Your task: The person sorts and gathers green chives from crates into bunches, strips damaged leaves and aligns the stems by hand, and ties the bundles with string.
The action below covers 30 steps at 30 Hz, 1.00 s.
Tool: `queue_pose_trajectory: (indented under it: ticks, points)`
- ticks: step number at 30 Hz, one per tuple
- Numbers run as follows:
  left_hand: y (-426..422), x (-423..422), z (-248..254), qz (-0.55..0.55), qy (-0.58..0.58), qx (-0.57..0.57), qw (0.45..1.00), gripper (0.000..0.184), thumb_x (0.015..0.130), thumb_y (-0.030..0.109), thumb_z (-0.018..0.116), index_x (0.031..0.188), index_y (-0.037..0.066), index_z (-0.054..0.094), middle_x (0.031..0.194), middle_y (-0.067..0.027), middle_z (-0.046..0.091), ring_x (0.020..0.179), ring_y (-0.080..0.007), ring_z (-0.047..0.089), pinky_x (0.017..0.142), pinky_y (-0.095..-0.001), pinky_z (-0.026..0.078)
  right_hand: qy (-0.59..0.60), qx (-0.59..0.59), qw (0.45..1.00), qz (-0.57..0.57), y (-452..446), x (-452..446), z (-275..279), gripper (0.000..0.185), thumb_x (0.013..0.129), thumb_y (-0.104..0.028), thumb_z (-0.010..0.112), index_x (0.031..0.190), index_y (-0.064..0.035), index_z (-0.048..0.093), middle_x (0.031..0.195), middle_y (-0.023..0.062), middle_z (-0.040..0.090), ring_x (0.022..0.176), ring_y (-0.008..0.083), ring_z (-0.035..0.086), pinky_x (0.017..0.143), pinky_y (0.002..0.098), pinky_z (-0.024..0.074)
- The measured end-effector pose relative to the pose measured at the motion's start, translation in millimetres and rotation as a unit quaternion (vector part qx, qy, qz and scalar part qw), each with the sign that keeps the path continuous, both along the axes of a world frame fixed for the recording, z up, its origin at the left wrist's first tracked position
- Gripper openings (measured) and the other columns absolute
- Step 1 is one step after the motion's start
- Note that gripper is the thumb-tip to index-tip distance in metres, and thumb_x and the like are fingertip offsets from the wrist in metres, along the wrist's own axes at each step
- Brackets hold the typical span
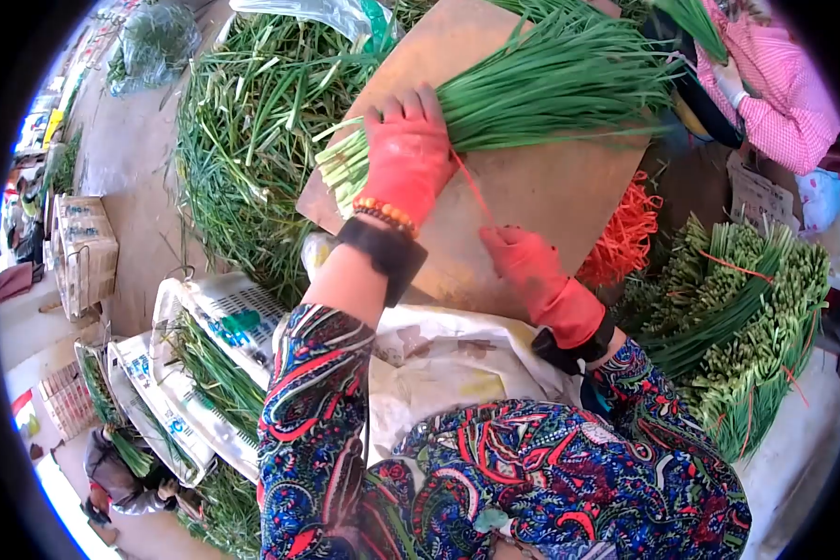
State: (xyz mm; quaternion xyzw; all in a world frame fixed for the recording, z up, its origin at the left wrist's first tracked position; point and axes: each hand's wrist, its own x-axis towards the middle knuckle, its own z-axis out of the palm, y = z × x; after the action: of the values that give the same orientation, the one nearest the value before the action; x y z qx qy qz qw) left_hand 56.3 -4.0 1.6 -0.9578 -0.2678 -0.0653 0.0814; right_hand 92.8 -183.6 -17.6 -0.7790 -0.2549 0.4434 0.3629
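Note:
On the brown board (560,210) lies a bunch of long green stalks (551,89), pale cut ends to the left. My left hand (408,154), in a red-orange glove with bare fingertips, wraps over the bunch near those ends. A thin red tie (473,187) runs taut from beside it to my right hand (532,271). That gloved hand is closed, pinching the tie's lower end just above the board's front part. How the tie passes under the bunch is hidden.
Loose red ties (625,229) are heaped at the board's right edge. Tied bunches (737,317) are stacked at the right. Loose greens (252,149) cover the left side. White crates (219,317) stand lower left. A person in pink checks (784,93) works at the upper right.

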Motion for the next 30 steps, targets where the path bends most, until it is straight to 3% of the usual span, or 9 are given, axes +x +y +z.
queue_pose_trajectory:
  ticks: [4,8,10,12,15,21,24,27,30]
  points:
    - [5.8,4.8,14.6,0.006,0.057,-0.088,0.994,0.096,0.06,0.05,0.067,0.129,-0.003,0.026,0.113,-0.0169,0.049,0.104,-0.0295,0.048,0.09,-0.0431,0.035,-0.017,-0.016,0.999,0.025,7.0,4.1,-11.7,0.038,0.085,-0.041,0.051,0.071,-0.0056,0.057,0.061,0.0002,0.053,0.057,0.0094,0.049,0.055,0.0243,0.0391]
    - [29.9,-17.8,30.7,-0.131,0.009,-0.219,0.967,0.084,0.069,0.038,0.066,0.133,0.001,0.027,0.119,-0.0196,0.049,0.107,-0.028,0.051,0.091,-0.036,0.039,0.212,0.012,0.976,0.045,2.1,35.6,-14.3,0.033,0.084,-0.038,0.053,0.089,-0.0063,0.06,0.08,0.0029,0.06,0.071,0.0105,0.055,0.064,0.0248,0.042]
    - [44.9,-18.7,70.0,0.016,-0.019,-0.516,0.856,0.063,0.077,0.031,0.061,0.128,0.002,0.038,0.107,-0.0187,0.058,0.096,-0.025,0.058,0.084,-0.0318,0.044,0.365,0.116,0.922,-0.054,-11.5,41.2,-17.1,0.035,0.084,-0.036,0.054,0.102,-0.0066,0.058,0.095,0.0042,0.06,0.084,0.0109,0.056,0.072,0.026,0.0426]
    - [52.8,-27.4,68.4,0.024,-0.143,-0.441,0.886,0.053,0.081,0.027,0.058,0.125,0.002,0.043,0.099,-0.0179,0.061,0.089,-0.0233,0.06,0.078,-0.0293,0.046,0.419,0.136,0.89,-0.119,-11.5,36.0,-18.5,0.04,0.083,-0.036,0.054,0.113,-0.0087,0.052,0.104,0.0031,0.057,0.093,0.0108,0.054,0.078,0.0281,0.041]
    - [48.0,-41.4,42.7,-0.029,-0.047,-0.431,0.9,0.058,0.082,0.039,0.053,0.123,-0.001,0.043,0.11,-0.0237,0.055,0.105,-0.029,0.053,0.089,-0.0329,0.04,0.431,0.211,0.862,-0.165,2.2,22.2,-23.3,0.041,0.081,-0.035,0.057,0.116,-0.0156,0.05,0.103,-0.0032,0.054,0.092,0.0082,0.051,0.079,0.0274,0.0396]
    - [1.9,-78.5,73.1,-0.039,0.014,-0.622,0.782,0.056,0.085,0.036,0.053,0.123,-0.004,0.042,0.107,-0.0188,0.057,0.104,-0.0222,0.053,0.09,-0.03,0.038,0.489,0.297,0.8,-0.18,32.7,7.2,26.8,0.03,0.08,-0.022,0.058,0.103,-0.0034,0.057,0.093,0.0024,0.058,0.086,0.0106,0.054,0.082,0.0273,0.0427]
    - [22.4,-100.1,40.3,0.038,-0.056,-0.65,0.757,0.064,0.082,0.037,0.059,0.131,0.004,0.035,0.113,-0.0121,0.054,0.103,-0.0178,0.05,0.089,-0.0288,0.038,0.387,0.339,0.852,-0.092,41.8,9.9,-3.8,0.029,0.079,-0.02,0.06,0.1,-0.0012,0.058,0.092,0.0038,0.06,0.084,0.0118,0.056,0.081,0.0267,0.0446]
    - [26.3,-125.8,4.4,0.097,-0.163,-0.826,0.531,0.076,0.078,0.043,0.061,0.137,0.011,0.024,0.129,-0.0066,0.042,0.114,-0.0178,0.041,0.092,-0.0332,0.036,0.365,0.335,0.868,-0.037,51.0,-14.2,26.6,0.034,0.076,-0.011,0.062,0.107,0.0004,0.054,0.096,0.0064,0.06,0.087,0.0149,0.057,0.08,0.0288,0.0463]
    - [10.6,-149.5,-10.1,0.13,-0.295,-0.853,0.411,0.073,0.076,0.047,0.061,0.13,0.005,0.035,0.123,-0.0094,0.048,0.109,-0.0209,0.047,0.093,-0.0346,0.038,0.374,0.313,0.872,0.028,60.1,-43.5,45.9,0.041,0.074,-0.005,0.064,0.112,0.0001,0.05,0.096,0.0081,0.06,0.086,0.0171,0.058,0.077,0.03,0.0474]
